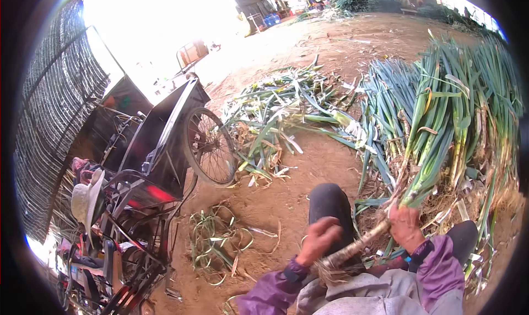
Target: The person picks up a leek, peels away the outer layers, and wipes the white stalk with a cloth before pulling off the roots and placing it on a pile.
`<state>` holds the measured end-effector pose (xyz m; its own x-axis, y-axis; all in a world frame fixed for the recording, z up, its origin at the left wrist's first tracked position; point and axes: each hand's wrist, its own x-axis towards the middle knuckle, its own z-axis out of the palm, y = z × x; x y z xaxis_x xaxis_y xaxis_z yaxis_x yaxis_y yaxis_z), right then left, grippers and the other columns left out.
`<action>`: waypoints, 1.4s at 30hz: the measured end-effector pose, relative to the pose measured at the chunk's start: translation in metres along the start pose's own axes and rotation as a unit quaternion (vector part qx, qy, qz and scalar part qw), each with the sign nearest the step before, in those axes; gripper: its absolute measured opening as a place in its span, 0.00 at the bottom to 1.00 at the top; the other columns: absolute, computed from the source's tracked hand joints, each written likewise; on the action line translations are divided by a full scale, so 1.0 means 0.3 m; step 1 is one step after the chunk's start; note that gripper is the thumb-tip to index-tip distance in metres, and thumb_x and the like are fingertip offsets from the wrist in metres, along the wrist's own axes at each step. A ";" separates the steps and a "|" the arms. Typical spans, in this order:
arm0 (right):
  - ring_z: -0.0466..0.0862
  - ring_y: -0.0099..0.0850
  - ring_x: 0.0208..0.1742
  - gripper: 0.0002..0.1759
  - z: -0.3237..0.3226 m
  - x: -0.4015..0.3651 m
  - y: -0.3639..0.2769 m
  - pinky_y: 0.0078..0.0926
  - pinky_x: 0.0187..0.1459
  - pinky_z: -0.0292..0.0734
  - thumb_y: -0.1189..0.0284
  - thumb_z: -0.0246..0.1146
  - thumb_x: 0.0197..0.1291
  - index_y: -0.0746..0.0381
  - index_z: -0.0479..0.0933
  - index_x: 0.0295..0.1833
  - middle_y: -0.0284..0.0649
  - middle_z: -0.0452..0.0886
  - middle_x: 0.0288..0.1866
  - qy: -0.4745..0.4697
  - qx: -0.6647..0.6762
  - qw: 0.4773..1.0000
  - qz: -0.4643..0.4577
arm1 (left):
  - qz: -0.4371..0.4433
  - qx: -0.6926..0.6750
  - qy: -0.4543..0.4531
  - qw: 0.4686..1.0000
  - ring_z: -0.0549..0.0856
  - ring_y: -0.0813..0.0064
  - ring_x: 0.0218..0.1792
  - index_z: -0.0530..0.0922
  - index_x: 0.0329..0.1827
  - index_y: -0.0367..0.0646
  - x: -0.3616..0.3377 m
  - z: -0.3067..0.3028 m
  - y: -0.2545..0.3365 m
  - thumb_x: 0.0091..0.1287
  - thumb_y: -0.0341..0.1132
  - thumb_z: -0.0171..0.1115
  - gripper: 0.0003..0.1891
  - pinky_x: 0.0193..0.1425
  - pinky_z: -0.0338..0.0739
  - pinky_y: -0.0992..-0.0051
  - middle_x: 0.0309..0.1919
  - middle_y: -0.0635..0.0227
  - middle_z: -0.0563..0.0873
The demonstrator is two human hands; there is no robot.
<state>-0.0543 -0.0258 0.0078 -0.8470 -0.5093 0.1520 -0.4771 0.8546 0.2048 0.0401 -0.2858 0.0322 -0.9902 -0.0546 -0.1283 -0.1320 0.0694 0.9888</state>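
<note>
My right hand (pixel 406 228) is closed around the stalk of a leek (pixel 361 243). Its pale, dirt-covered stem slants down toward my lap, ending in brown roots, while green leaves spread up and away beyond the hand. Just left of the stem, my left hand (pixel 320 239) is raised over my thigh with curled fingers; it is slightly blurred, and what it may pinch is not visible. A thick pile of leeks (pixel 441 106) lies to the right, leaves pointing away from me and roots toward me.
Stripped leaves (pixel 286 106) are heaped on the dirt floor ahead, with a smaller tangle of leaf scraps (pixel 215 238) at the left. A cargo tricycle (pixel 160 144) stands on the left, a pale hat (pixel 87 199) on it. People and more greens are in the far background.
</note>
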 end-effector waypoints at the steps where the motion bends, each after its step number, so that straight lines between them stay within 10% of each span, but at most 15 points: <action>1: 0.80 0.28 0.29 0.14 -0.024 0.031 -0.001 0.31 0.29 0.71 0.70 0.63 0.53 0.61 0.79 0.45 0.38 0.79 0.28 0.008 -0.007 1.000 -0.017 | -0.020 -0.057 0.060 0.996 0.82 0.79 0.37 0.77 0.52 0.31 -0.017 -0.047 -0.043 0.68 0.33 0.60 0.15 0.41 0.77 0.78 0.39 0.64 0.83; 6: 0.74 0.24 0.22 0.12 -0.288 0.268 0.004 0.28 0.26 0.69 0.60 0.64 0.58 0.55 0.77 0.28 0.30 0.73 0.21 0.028 -0.033 0.998 -0.034 | -0.012 -0.048 0.216 0.975 0.82 0.76 0.39 0.77 0.51 0.31 -0.102 -0.098 -0.182 0.66 0.33 0.60 0.16 0.45 0.77 0.74 0.39 0.62 0.85; 11: 0.64 0.21 0.14 0.26 -0.593 0.489 -0.023 0.25 0.19 0.62 0.44 0.64 0.56 0.51 0.69 0.18 0.26 0.63 0.13 0.115 0.049 0.992 -0.001 | -0.018 0.024 0.153 0.988 0.77 0.65 0.57 0.64 0.67 0.35 -0.100 -0.054 -0.262 0.63 0.41 0.63 0.32 0.61 0.70 0.69 0.57 0.57 0.77; 17: 0.80 0.33 0.25 0.27 -0.994 0.594 0.129 0.35 0.28 0.76 0.47 0.64 0.58 0.64 0.79 0.28 0.36 0.77 0.23 0.328 0.233 0.915 -0.034 | -0.085 -0.039 0.039 0.995 0.75 0.68 0.59 0.57 0.72 0.37 -0.132 -0.087 -0.229 0.61 0.35 0.66 0.38 0.65 0.68 0.72 0.60 0.58 0.75; 19: 0.84 0.35 0.35 0.24 -1.084 0.615 0.233 0.34 0.33 0.79 0.50 0.62 0.60 0.64 0.80 0.36 0.42 0.81 0.30 0.270 0.268 0.924 -0.032 | -0.057 -0.012 0.037 0.998 0.74 0.68 0.60 0.55 0.73 0.37 -0.140 -0.070 -0.213 0.60 0.35 0.67 0.40 0.65 0.67 0.72 0.60 0.58 0.74; 22: 0.80 0.31 0.24 0.26 -1.159 0.548 0.353 0.27 0.22 0.74 0.53 0.68 0.54 0.70 0.78 0.39 0.45 0.79 0.26 0.311 0.320 0.894 0.037 | -0.020 0.029 0.044 0.998 0.73 0.70 0.60 0.56 0.72 0.37 -0.143 -0.071 -0.255 0.59 0.35 0.68 0.40 0.66 0.67 0.73 0.60 0.59 0.74; 28: 0.75 0.27 0.20 0.18 -1.097 0.423 0.455 0.25 0.17 0.68 0.60 0.69 0.53 0.66 0.78 0.36 0.36 0.77 0.24 0.423 0.620 0.659 -0.047 | -0.068 0.207 0.042 0.975 0.75 0.53 0.60 0.70 0.60 0.35 -0.045 -0.111 -0.081 0.54 0.41 0.70 0.33 0.61 0.70 0.65 0.59 0.48 0.74; 34: 0.80 0.31 0.30 0.16 -0.979 0.363 0.551 0.27 0.25 0.74 0.61 0.66 0.56 0.64 0.77 0.40 0.39 0.81 0.33 0.352 0.782 0.504 -0.103 | 0.270 0.394 0.298 0.826 0.76 0.47 0.58 0.71 0.59 0.34 0.043 -0.052 0.070 0.57 0.35 0.66 0.27 0.56 0.73 0.58 0.56 0.47 0.77; 40: 0.85 0.36 0.39 0.15 -0.837 0.336 0.596 0.29 0.34 0.81 0.62 0.63 0.60 0.62 0.77 0.45 0.41 0.84 0.42 0.235 0.846 0.433 -0.205 | 0.467 0.466 0.306 0.686 0.74 0.42 0.60 0.72 0.60 0.35 -0.135 0.004 0.343 0.61 0.35 0.63 0.25 0.63 0.68 0.49 0.56 0.44 0.77; 42: 0.82 0.31 0.31 0.20 -0.748 0.299 0.513 0.26 0.26 0.77 0.59 0.61 0.60 0.67 0.77 0.42 0.43 0.83 0.37 0.278 0.861 0.414 -0.102 | 0.491 0.508 0.320 0.631 0.74 0.43 0.60 0.72 0.59 0.34 -0.179 0.023 0.418 0.62 0.33 0.62 0.23 0.63 0.68 0.50 0.56 0.44 0.77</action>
<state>-0.1511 0.0375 0.2700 -0.7915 -0.1240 0.5984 -0.3904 -0.6509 -0.6512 0.0765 -0.2672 0.1626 -0.4379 0.1432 0.8875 0.2483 0.9681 -0.0337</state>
